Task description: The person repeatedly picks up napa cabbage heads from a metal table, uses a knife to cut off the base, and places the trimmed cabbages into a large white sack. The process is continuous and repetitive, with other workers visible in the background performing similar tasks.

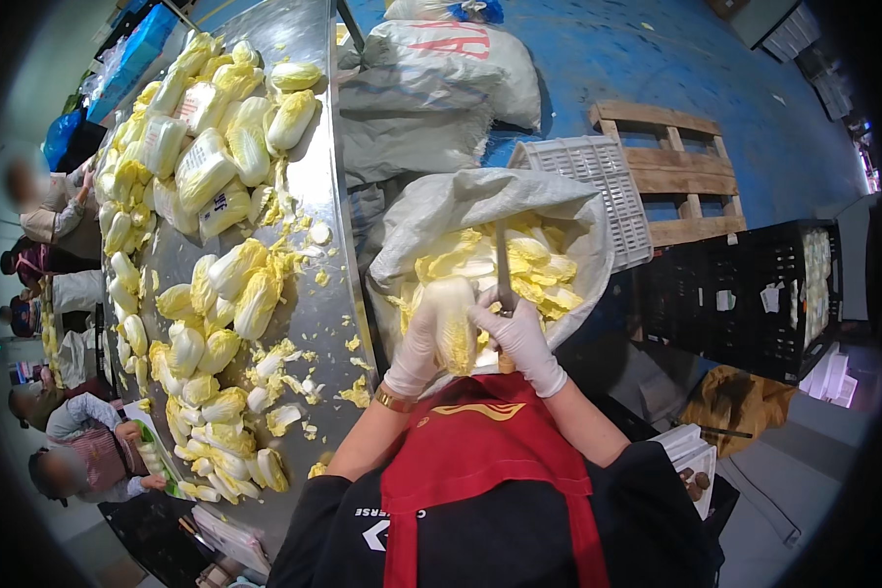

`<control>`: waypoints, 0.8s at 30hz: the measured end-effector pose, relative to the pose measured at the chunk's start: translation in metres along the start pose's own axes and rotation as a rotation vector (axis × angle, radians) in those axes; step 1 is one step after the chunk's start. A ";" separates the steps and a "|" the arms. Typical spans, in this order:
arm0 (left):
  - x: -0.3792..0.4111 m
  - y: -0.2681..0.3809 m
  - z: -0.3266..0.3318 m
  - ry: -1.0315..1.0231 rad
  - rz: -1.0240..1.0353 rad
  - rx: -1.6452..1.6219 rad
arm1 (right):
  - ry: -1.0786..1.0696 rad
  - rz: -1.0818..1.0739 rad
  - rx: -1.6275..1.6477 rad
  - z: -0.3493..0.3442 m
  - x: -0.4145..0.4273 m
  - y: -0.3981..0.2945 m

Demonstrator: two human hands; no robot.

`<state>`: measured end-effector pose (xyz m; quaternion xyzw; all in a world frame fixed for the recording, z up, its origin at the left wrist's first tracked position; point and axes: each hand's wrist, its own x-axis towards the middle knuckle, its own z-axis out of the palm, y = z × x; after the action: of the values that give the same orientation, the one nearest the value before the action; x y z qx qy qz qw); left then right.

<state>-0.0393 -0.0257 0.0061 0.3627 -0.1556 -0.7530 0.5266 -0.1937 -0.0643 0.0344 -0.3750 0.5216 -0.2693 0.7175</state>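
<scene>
A napa cabbage point(456, 327) is upright in my gloved left hand point(414, 354), held close in front of the red apron point(489, 448). My right hand point(522, 339), gloved too, grips a knife point(503, 268) whose blade points away from me. The fingertips of that hand are against the cabbage's side or very near it. Beneath both hands gapes a white woven sack point(478, 192), holding loose yellow cabbage leaves point(536, 253).
On my left runs a steel table point(342, 294) with whole and wrapped napa cabbages point(206, 173) and leaf scraps. Several people work beyond it. Ahead are full sacks point(441, 70); to the right, a white crate point(588, 165), a wooden pallet point(680, 170) and black crates point(728, 294).
</scene>
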 end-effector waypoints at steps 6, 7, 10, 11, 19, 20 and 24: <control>-0.004 -0.002 -0.013 -0.098 0.074 -0.026 | 0.098 -0.309 -0.316 0.020 0.006 0.012; -0.005 -0.001 -0.011 -0.104 0.096 0.035 | 0.084 -0.306 -0.346 0.020 0.006 0.013; -0.009 -0.002 -0.009 -0.014 0.094 -0.034 | 0.046 -0.299 -0.486 0.016 0.006 0.014; -0.009 -0.004 -0.012 0.020 0.104 -0.056 | 0.068 -0.318 -0.411 0.017 0.003 0.014; -0.006 0.005 -0.049 0.163 0.131 -0.144 | 0.262 -0.369 -0.719 -0.017 -0.010 -0.001; -0.005 0.007 -0.042 0.175 0.146 -0.148 | 0.271 -0.396 -0.697 -0.015 -0.009 0.003; -0.013 0.012 -0.009 0.164 0.311 0.088 | 0.189 -0.570 -0.631 0.024 -0.006 0.001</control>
<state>-0.0223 -0.0176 0.0127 0.4174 -0.1990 -0.6228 0.6310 -0.1724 -0.0533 0.0412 -0.6785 0.5174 -0.3174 0.4138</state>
